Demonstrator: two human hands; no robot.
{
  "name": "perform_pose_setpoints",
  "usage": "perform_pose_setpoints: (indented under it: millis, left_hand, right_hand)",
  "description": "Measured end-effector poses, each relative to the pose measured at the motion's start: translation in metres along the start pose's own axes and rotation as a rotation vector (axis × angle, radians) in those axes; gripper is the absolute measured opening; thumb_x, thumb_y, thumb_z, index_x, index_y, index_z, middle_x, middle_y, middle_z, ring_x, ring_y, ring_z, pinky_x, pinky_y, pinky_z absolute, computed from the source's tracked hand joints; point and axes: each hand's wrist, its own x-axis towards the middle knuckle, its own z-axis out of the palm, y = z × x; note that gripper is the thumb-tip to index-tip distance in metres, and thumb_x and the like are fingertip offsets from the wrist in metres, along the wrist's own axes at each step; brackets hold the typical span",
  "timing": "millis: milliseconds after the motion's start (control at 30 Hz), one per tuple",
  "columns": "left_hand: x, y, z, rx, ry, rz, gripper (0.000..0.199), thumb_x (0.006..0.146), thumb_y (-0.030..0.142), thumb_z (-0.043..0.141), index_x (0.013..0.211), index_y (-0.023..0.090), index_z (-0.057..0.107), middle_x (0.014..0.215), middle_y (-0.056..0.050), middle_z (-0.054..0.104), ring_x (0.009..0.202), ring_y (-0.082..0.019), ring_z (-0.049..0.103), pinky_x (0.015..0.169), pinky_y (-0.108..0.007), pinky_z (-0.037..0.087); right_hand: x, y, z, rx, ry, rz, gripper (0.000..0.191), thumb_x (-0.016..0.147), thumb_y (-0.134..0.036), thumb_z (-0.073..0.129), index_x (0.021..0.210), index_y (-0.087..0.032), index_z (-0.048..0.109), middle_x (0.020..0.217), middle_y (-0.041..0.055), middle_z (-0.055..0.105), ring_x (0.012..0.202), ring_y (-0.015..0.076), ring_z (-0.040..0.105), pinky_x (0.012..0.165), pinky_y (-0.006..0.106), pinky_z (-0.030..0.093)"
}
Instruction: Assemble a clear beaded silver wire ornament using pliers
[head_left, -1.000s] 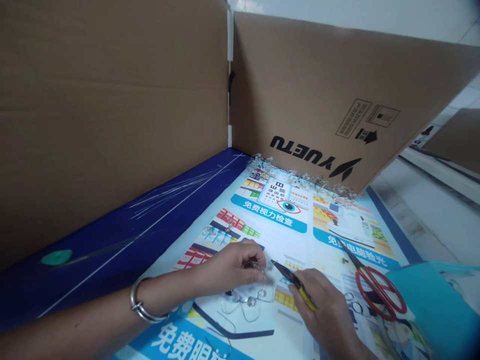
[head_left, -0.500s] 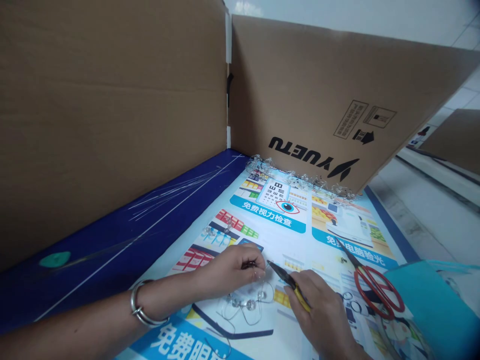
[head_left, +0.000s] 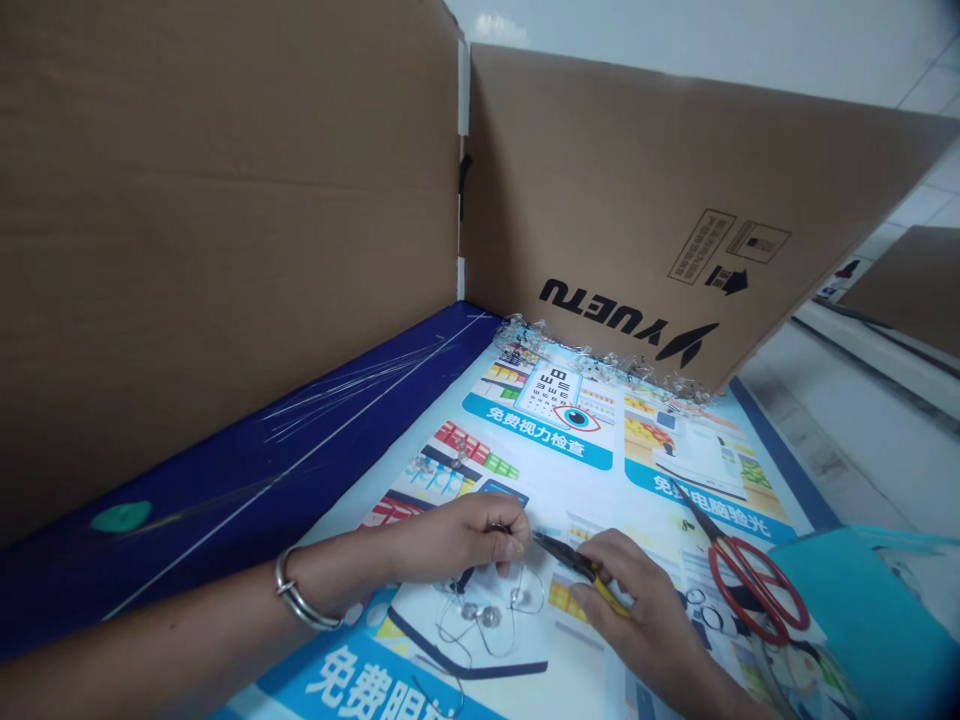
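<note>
My left hand (head_left: 480,535), with a silver bangle (head_left: 300,592) at the wrist, is closed in a pinch on a thin wire. Clear beads (head_left: 487,615) on looping wire hang just below its fingers. My right hand (head_left: 634,600) grips black-nosed pliers (head_left: 574,562) with yellow handles. The pliers' tip points left and lies close beside my left fingertips; whether it touches the wire is too small to tell. Red-handled scissors (head_left: 754,585) lie to the right of my right hand.
Cardboard walls (head_left: 225,200) stand at the left and back. A row of beaded wire pieces (head_left: 615,365) lies along the back wall. The printed sheet (head_left: 585,500) covers the table, with a turquoise bag (head_left: 862,600) at the right and a green piece (head_left: 121,516) at the left.
The pliers have turned flatter, and their tip is now nearer my left fingertips. The hanging beads have shifted slightly left. The view has moved a little.
</note>
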Motion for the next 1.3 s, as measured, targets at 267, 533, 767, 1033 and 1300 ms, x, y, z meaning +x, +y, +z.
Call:
perform_pose_setpoints:
  millis: [267,533,767,1033,1300]
  left_hand:
    - [0.000,0.003,-0.002,0.043,-0.041,-0.032,0.021,0.084,0.034,0.049,0.077,0.015,0.054,0.071,0.000,0.053,0.064,-0.010,0.045,0.057,-0.020,0.035]
    - [-0.001,0.000,-0.002,0.010,-0.013,-0.007,0.018,0.084,0.033,0.051,0.081,0.015,0.056,0.076,-0.001,0.057,0.070,-0.011,0.051,0.065,-0.022,0.040]
    - [-0.003,-0.006,-0.001,-0.189,-0.038,-0.072,0.018,0.083,0.028,0.054,0.097,0.016,0.052,0.096,-0.007,0.062,0.088,-0.015,0.057,0.077,-0.027,0.043]
    - [0.000,-0.013,0.006,-0.051,0.160,-0.109,0.011,0.082,0.022,0.050,0.091,0.017,0.047,0.078,-0.001,0.060,0.068,-0.012,0.057,0.061,-0.023,0.044]
    - [-0.002,-0.009,0.006,-0.079,0.131,-0.046,0.019,0.077,0.012,0.051,0.095,0.018,0.047,0.086,-0.001,0.059,0.076,-0.012,0.055,0.067,-0.023,0.044]
  right_hand:
    - [0.009,-0.002,-0.001,0.089,-0.034,-0.024,0.016,0.079,-0.020,0.055,0.095,-0.020,0.055,0.087,0.0040,0.056,0.077,0.0148,0.055,0.067,0.026,0.046]
    - [0.007,0.002,0.007,-0.012,0.057,-0.060,0.016,0.081,-0.019,0.054,0.097,-0.021,0.055,0.088,0.0042,0.059,0.079,0.0153,0.057,0.070,0.025,0.046]
    - [0.000,-0.001,-0.001,0.004,0.073,0.022,0.010,0.083,-0.022,0.052,0.093,-0.021,0.055,0.083,0.0029,0.059,0.076,0.0142,0.057,0.067,0.023,0.047]
    - [-0.006,-0.004,0.015,-0.170,0.040,-0.103,0.017,0.082,-0.023,0.053,0.100,-0.021,0.054,0.090,0.0056,0.060,0.081,0.0171,0.059,0.072,0.028,0.049]
    - [-0.004,-0.004,0.016,-0.266,0.081,-0.078,0.019,0.084,-0.025,0.049,0.102,-0.019,0.055,0.089,0.0069,0.061,0.082,0.0186,0.059,0.072,0.029,0.050]
